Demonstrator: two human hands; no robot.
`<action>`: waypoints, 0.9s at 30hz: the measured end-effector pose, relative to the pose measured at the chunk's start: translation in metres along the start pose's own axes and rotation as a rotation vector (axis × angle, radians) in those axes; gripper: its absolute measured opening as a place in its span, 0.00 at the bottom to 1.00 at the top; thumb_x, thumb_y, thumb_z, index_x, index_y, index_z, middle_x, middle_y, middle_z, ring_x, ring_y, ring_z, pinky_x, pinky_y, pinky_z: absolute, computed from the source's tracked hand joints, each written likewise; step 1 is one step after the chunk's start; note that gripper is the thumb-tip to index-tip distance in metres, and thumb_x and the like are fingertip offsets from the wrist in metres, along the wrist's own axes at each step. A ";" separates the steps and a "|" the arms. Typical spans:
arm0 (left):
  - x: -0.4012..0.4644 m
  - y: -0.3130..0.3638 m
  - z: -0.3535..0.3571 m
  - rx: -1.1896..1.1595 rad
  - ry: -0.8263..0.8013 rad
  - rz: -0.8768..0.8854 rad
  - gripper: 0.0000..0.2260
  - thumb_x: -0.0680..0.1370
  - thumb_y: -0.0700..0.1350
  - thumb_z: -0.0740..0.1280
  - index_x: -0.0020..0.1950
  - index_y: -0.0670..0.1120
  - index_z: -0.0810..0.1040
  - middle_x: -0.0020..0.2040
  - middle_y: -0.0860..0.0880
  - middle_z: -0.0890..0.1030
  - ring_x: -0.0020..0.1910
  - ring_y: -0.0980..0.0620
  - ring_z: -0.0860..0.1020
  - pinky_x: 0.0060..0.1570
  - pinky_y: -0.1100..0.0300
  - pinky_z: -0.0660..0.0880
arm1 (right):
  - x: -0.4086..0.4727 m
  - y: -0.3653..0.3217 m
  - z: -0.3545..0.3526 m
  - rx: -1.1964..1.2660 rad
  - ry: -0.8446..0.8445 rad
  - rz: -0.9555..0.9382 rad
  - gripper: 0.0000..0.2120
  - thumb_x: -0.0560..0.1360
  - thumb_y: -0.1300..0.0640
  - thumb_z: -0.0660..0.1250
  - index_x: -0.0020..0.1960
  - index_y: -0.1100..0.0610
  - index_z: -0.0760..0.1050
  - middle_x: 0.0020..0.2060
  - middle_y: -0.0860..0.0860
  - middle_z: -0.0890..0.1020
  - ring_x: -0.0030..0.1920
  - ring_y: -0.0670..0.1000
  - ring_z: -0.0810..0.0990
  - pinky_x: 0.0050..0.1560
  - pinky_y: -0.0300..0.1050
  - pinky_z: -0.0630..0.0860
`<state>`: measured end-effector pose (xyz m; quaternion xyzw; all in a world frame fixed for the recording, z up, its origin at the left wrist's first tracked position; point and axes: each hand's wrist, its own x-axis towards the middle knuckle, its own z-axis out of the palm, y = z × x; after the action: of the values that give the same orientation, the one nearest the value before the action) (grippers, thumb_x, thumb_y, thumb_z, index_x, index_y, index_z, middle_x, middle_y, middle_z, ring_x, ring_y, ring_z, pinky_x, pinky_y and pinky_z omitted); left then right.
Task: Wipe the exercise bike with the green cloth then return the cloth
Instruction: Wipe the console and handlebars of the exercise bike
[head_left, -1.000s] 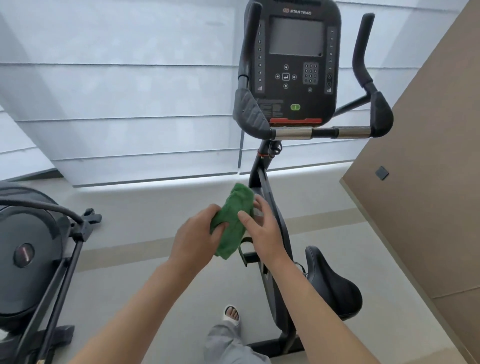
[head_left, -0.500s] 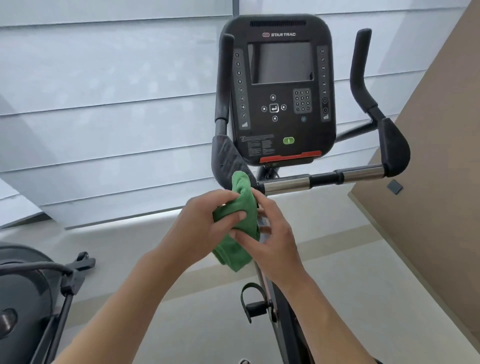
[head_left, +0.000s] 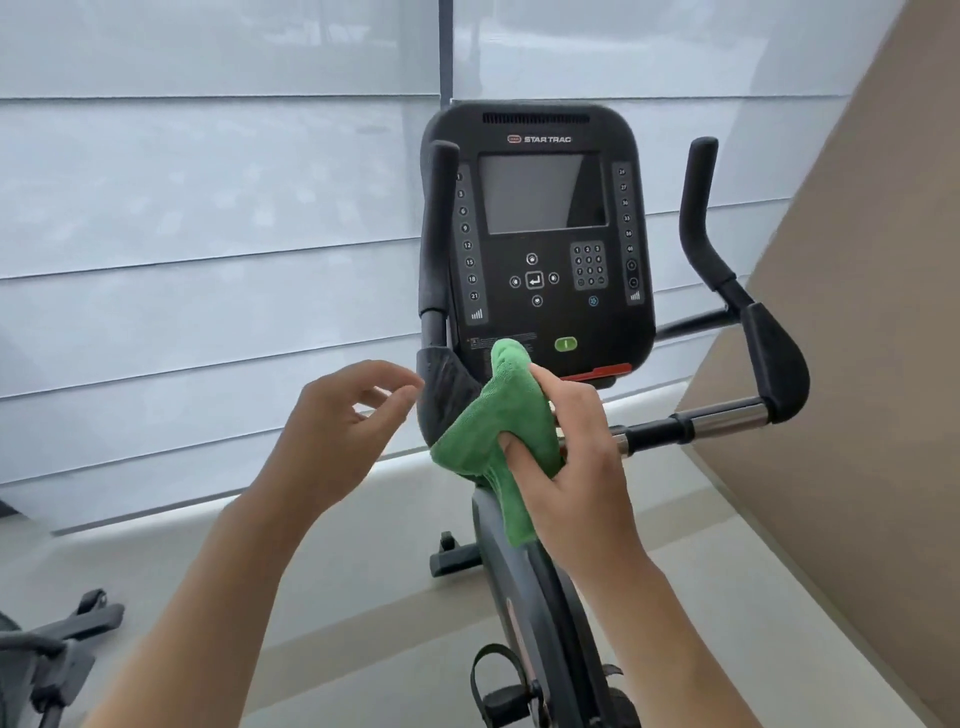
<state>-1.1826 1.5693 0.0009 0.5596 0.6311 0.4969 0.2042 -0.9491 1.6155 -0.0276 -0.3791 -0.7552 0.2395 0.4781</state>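
Observation:
A black exercise bike stands in front of me, its console (head_left: 537, 234) upright at the centre with a dark screen and keypad. My right hand (head_left: 576, 452) grips the bunched green cloth (head_left: 493, 431) just below the console, against the left handlebar pad (head_left: 444, 395). The cloth's top reaches the console's lower edge and a tail hangs down over the bike's frame (head_left: 519, 582). My left hand (head_left: 337, 431) hovers left of the pad with fingers loosely spread, holding nothing. The chrome crossbar (head_left: 727, 418) runs right to the other handlebar pad (head_left: 774, 358).
A brown wall panel (head_left: 857, 364) rises close on the right. Pale blinds (head_left: 208, 234) cover the window behind the bike. Part of another dark machine (head_left: 47, 660) sits at the lower left on the light floor. A pedal with strap (head_left: 498, 686) shows near the bottom.
My left hand has let go of the cloth and drawn away to the left. My right hand alone now holds the cloth and has raised it to the left handlebar pad under the console.

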 end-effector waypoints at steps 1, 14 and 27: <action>0.006 -0.010 -0.001 0.015 -0.005 -0.006 0.08 0.81 0.44 0.71 0.49 0.58 0.84 0.50 0.60 0.85 0.47 0.55 0.83 0.43 0.60 0.78 | 0.001 0.000 0.008 -0.065 -0.007 -0.001 0.30 0.80 0.59 0.73 0.80 0.49 0.67 0.62 0.45 0.73 0.62 0.48 0.77 0.58 0.41 0.81; 0.082 -0.105 -0.004 -0.001 -0.323 0.162 0.20 0.78 0.46 0.76 0.67 0.61 0.76 0.64 0.65 0.76 0.60 0.62 0.78 0.54 0.56 0.82 | -0.017 0.007 0.111 -0.686 -0.113 0.176 0.34 0.82 0.39 0.61 0.84 0.48 0.60 0.85 0.49 0.57 0.86 0.54 0.51 0.83 0.58 0.56; 0.124 -0.138 0.009 -0.498 -0.314 -0.043 0.26 0.77 0.25 0.56 0.52 0.52 0.85 0.48 0.52 0.88 0.52 0.52 0.86 0.49 0.57 0.83 | 0.016 -0.009 0.160 -0.882 0.060 0.333 0.32 0.86 0.41 0.54 0.83 0.57 0.63 0.82 0.53 0.66 0.82 0.57 0.62 0.80 0.62 0.63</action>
<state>-1.2807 1.7021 -0.0835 0.5489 0.4622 0.5392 0.4409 -1.1005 1.6231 -0.0810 -0.6686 -0.6996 -0.0418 0.2485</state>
